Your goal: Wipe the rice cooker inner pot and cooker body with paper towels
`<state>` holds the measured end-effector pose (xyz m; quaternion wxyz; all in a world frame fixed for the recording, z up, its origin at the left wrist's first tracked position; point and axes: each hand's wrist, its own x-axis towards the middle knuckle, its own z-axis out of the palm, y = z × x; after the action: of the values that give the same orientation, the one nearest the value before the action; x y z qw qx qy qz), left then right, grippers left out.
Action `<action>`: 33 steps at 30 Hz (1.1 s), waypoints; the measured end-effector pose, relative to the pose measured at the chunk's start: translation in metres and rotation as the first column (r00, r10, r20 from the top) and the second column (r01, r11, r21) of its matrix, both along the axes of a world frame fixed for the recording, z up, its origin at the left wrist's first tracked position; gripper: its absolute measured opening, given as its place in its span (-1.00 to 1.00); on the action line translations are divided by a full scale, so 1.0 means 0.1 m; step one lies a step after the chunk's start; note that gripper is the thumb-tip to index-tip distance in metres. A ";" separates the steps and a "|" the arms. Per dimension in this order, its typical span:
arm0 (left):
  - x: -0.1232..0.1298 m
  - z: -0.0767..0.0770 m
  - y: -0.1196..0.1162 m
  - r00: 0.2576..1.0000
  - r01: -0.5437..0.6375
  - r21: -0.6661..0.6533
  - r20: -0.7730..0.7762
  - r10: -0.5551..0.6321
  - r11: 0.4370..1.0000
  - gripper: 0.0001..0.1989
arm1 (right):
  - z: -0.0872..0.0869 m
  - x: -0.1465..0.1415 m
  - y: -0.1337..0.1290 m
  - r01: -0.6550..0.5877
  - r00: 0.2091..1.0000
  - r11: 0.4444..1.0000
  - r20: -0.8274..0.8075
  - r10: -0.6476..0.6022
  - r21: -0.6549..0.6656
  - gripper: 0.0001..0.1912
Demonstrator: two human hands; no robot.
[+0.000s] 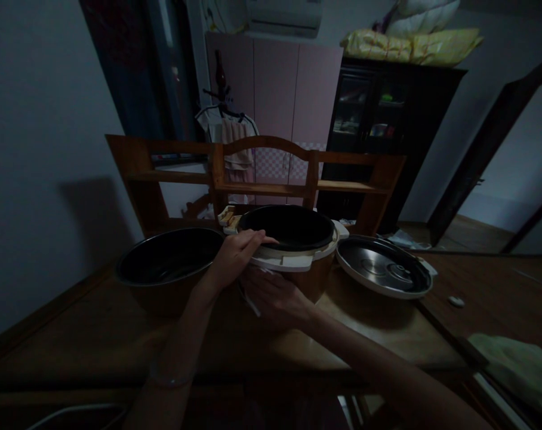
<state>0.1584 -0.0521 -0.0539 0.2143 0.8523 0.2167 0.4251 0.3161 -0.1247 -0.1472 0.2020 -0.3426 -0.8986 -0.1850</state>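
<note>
A rice cooker (318, 278) with a white rim and a dark, round opening stands in the middle of the wooden table. My left hand (236, 254) grips the near left part of its rim, fingers reaching over the edge. Just below, my right hand (277, 298) presses a white cloth (255, 307) against the cooker's outer side; the fingers partly cover the cloth. To the left sits a dark inner pot (157, 295), its open top facing up. On the right lies the detached round lid (382, 272), its metal inner face upward.
The wooden table (342, 340) has a low shelf rack (266, 190) along its back. A small white object (456, 301) lies on the brown surface at right, near a pale green cloth (513, 364). A wall stands close on the left.
</note>
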 end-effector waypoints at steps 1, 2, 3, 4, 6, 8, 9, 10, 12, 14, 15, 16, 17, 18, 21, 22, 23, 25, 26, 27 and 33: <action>0.00 0.00 0.00 1.000 -0.005 0.003 0.003 0.005 1.000 -0.54 | -0.04 -0.04 0.01 0.010 1.000 1.000 -0.004 -0.010 -0.011 -0.26; 0.00 0.00 -0.01 1.000 -0.008 0.003 0.002 0.008 1.000 -0.54 | -0.07 -0.06 0.02 0.012 1.000 1.000 -0.005 -0.013 -0.017 -0.26; 0.00 0.00 -0.01 1.000 -0.011 0.003 0.001 0.011 1.000 -0.54 | -0.11 -0.07 0.03 0.009 1.000 1.000 -0.005 -0.009 -0.016 -0.26; 0.00 0.01 -0.01 1.000 -0.010 0.000 -0.002 0.010 1.000 -0.54 | -0.15 -0.07 0.04 0.003 1.000 1.000 0.001 -0.003 -0.011 -0.28; 0.00 0.01 -0.01 1.000 -0.008 -0.003 -0.007 0.008 1.000 -0.54 | -0.22 -0.02 0.02 -0.006 0.999 1.000 0.042 0.006 -0.004 -0.31; 0.00 0.01 -0.02 1.000 -0.002 -0.007 -0.002 0.002 1.000 -0.54 | -0.28 0.07 -0.03 0.029 0.992 0.999 0.125 -0.026 -0.025 -0.31; 0.00 0.01 -0.02 1.000 0.002 -0.012 0.003 -0.002 1.000 -0.54 | -0.30 0.13 -0.06 0.065 0.984 0.997 0.171 -0.055 -0.050 -0.29; 0.00 0.01 -0.02 1.000 0.005 -0.016 0.009 -0.004 1.000 -0.54 | -0.31 0.19 -0.10 0.091 0.974 0.993 0.217 -0.072 -0.079 -0.25; 0.00 0.00 -0.02 1.000 0.007 -0.023 0.023 -0.007 1.000 -0.55 | -0.29 0.31 -0.16 0.091 0.963 0.990 0.264 -0.059 -0.111 -0.21; 0.01 -0.01 -0.02 0.999 0.002 -0.021 0.033 -0.001 1.000 -0.55 | -0.25 0.43 -0.21 0.033 0.958 0.998 0.287 -0.014 -0.059 -0.22; 0.02 -0.02 -0.02 0.999 -0.007 -0.019 0.040 0.007 1.000 -0.55 | -0.22 0.48 -0.22 0.006 0.953 1.000 0.303 -0.005 -0.002 -0.24; 0.03 -0.04 -0.02 0.998 -0.018 -0.015 0.052 0.019 1.000 -0.55 | -0.20 0.54 -0.24 -0.006 0.945 0.998 0.326 -0.015 0.063 -0.25; 0.05 -0.05 -0.02 0.997 -0.031 -0.010 0.068 0.032 0.999 -0.55 | -0.19 0.61 -0.25 -0.004 0.936 0.992 0.349 -0.042 0.128 -0.26; 0.07 -0.07 -0.03 0.995 -0.046 -0.004 0.088 0.046 0.999 -0.56 | -0.18 0.67 -0.26 0.001 0.928 0.983 0.367 -0.069 0.182 -0.27; 0.13 -0.12 -0.06 0.984 -0.094 0.012 0.153 0.091 0.996 -0.56 | -0.20 0.93 -0.32 0.005 0.921 0.963 0.374 -0.110 0.271 -0.31; 0.15 -0.13 -0.06 0.980 -0.107 0.016 0.169 0.102 0.994 -0.56 | -0.21 1.02 -0.34 0.007 0.926 0.958 0.359 -0.114 0.288 -0.33; 0.16 -0.15 -0.07 0.977 -0.117 0.019 0.183 0.112 0.993 -0.56 | -0.22 1.11 -0.37 0.014 0.933 0.953 0.339 -0.122 0.304 -0.35; 0.19 -0.17 -0.07 0.972 -0.129 0.024 0.200 0.122 0.991 -0.56 | -0.25 1.25 -0.42 0.062 0.945 0.941 0.284 -0.163 0.333 -0.38; 0.19 -0.18 -0.07 0.970 -0.135 0.025 0.205 0.127 0.991 -0.56 | -0.26 1.30 -0.43 0.085 0.948 0.936 0.260 -0.182 0.342 -0.39; 0.20 -0.19 -0.07 0.968 -0.144 0.026 0.211 0.135 0.989 -0.56 | -0.28 1.33 -0.44 0.103 0.950 0.932 0.244 -0.195 0.347 -0.40; 0.28 -0.24 -0.08 0.934 -0.234 0.038 0.286 0.214 0.971 -0.53 | -0.30 1.18 -0.39 0.084 0.962 0.936 0.218 -0.165 0.342 -0.39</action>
<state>0.1865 -0.0605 -0.0778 0.1623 0.7605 0.2646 0.5703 0.4338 -0.1638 -0.1777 0.1327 -0.3354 -0.8492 -0.3856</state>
